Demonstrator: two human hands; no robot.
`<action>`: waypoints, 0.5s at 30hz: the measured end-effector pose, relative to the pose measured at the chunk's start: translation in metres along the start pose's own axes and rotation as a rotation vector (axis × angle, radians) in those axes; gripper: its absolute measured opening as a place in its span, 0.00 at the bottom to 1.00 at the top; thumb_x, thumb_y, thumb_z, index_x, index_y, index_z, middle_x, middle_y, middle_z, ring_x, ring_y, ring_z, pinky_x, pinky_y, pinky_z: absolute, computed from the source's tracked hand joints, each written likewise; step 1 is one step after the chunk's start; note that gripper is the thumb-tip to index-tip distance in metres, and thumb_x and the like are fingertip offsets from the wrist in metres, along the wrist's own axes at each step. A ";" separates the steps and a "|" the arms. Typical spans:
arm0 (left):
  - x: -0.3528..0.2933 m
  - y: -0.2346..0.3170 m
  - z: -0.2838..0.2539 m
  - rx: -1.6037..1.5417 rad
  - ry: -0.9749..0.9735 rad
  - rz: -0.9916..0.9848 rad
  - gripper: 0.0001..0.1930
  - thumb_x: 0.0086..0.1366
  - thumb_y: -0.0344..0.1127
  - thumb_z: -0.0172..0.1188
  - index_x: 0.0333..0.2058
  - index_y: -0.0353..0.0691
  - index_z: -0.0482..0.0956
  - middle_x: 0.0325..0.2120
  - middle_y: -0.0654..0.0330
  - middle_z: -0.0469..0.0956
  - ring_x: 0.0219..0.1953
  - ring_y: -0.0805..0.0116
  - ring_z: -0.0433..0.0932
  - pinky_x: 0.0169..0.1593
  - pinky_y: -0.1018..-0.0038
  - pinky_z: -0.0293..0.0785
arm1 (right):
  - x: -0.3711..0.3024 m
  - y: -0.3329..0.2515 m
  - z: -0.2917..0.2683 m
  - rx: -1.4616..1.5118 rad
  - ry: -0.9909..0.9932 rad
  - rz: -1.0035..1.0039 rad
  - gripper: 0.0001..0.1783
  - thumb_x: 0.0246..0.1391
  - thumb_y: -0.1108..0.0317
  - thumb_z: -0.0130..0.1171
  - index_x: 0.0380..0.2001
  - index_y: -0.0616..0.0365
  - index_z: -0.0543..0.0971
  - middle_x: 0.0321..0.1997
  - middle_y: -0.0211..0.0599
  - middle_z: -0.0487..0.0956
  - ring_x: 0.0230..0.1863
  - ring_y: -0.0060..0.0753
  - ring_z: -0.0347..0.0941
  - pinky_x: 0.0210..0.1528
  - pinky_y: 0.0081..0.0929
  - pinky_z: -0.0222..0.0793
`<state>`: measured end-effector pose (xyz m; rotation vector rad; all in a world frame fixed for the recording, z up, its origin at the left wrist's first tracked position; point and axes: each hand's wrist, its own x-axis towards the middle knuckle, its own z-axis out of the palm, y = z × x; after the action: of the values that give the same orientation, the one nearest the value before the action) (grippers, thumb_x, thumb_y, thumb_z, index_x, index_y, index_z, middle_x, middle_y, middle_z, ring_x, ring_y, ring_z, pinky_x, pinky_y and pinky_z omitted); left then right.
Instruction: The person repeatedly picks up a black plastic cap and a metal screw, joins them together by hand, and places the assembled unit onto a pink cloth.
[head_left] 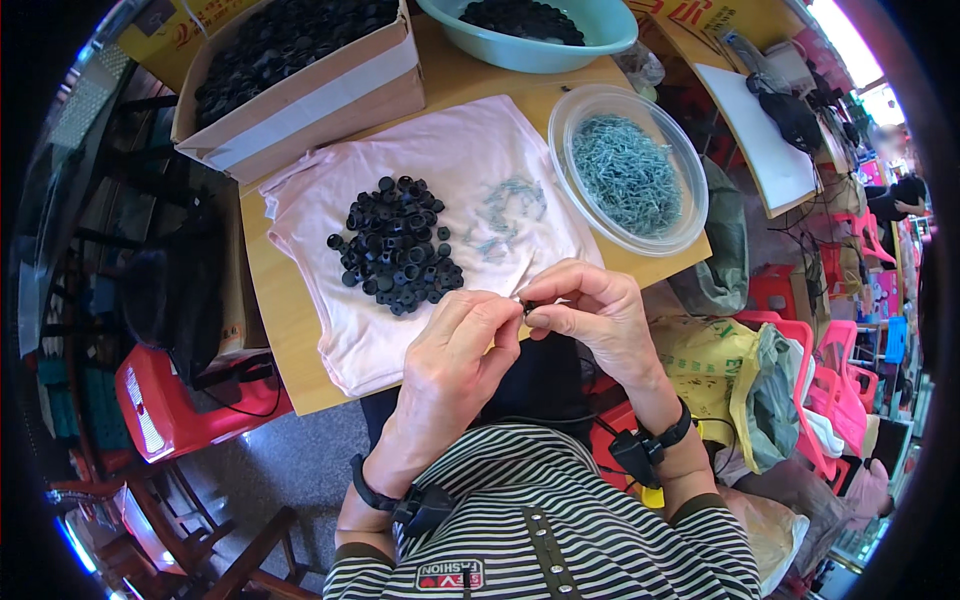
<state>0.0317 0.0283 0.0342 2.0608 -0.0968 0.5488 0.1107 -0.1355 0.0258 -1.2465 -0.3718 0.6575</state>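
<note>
My left hand (455, 345) and my right hand (595, 315) meet fingertip to fingertip over the near edge of a pale pink cloth (345, 345). Between my right thumb and forefinger sits a small black plastic cap (528, 307), mostly covered by the fingers. The left thumb and fingers are pinched together right against it; whatever they grip is too small and hidden to make out. Beyond my left hand, a pile of black plastic caps (398, 248) lies on the cloth. Thin silvery screws (510, 208) are scattered to the right of that pile.
A round clear tub (690, 225) full of screws stands on the wooden table (272, 300) at right. An open cardboard box (320, 105) of black caps is at far left, a pale green basin (455, 35) of black parts behind. A red stool (150, 405) stands left.
</note>
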 end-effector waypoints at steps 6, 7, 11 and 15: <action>-0.010 -0.010 0.005 -0.208 0.031 -0.143 0.08 0.56 0.19 0.63 0.36 0.33 0.80 0.33 0.57 0.80 0.32 0.70 0.78 0.36 0.78 0.74 | -0.004 0.008 0.002 0.014 0.075 0.029 0.12 0.52 0.79 0.62 0.41 0.68 0.80 0.39 0.37 0.77 0.38 0.24 0.76 0.42 0.20 0.76; -0.012 -0.008 0.005 -0.288 0.035 -0.268 0.08 0.57 0.20 0.63 0.37 0.32 0.81 0.34 0.57 0.81 0.35 0.70 0.79 0.39 0.78 0.74 | -0.004 0.009 0.002 0.002 0.055 0.007 0.12 0.52 0.80 0.61 0.42 0.68 0.79 0.41 0.39 0.77 0.39 0.25 0.76 0.42 0.20 0.77; -0.020 -0.013 0.010 -0.370 0.115 -0.226 0.10 0.56 0.18 0.62 0.38 0.32 0.81 0.35 0.55 0.81 0.38 0.68 0.79 0.43 0.77 0.75 | -0.004 0.004 0.006 -0.081 0.014 -0.048 0.13 0.53 0.80 0.60 0.43 0.67 0.79 0.44 0.41 0.77 0.41 0.26 0.76 0.43 0.22 0.77; -0.021 -0.019 0.011 -0.330 0.131 -0.198 0.11 0.57 0.18 0.62 0.39 0.32 0.81 0.36 0.55 0.81 0.39 0.67 0.80 0.43 0.76 0.75 | 0.004 0.012 0.004 -0.089 -0.003 -0.047 0.12 0.54 0.79 0.60 0.43 0.67 0.79 0.44 0.40 0.77 0.40 0.25 0.76 0.42 0.21 0.78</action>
<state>0.0219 0.0262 0.0050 1.6872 0.0883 0.5063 0.1083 -0.1284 0.0149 -1.3179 -0.4351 0.6082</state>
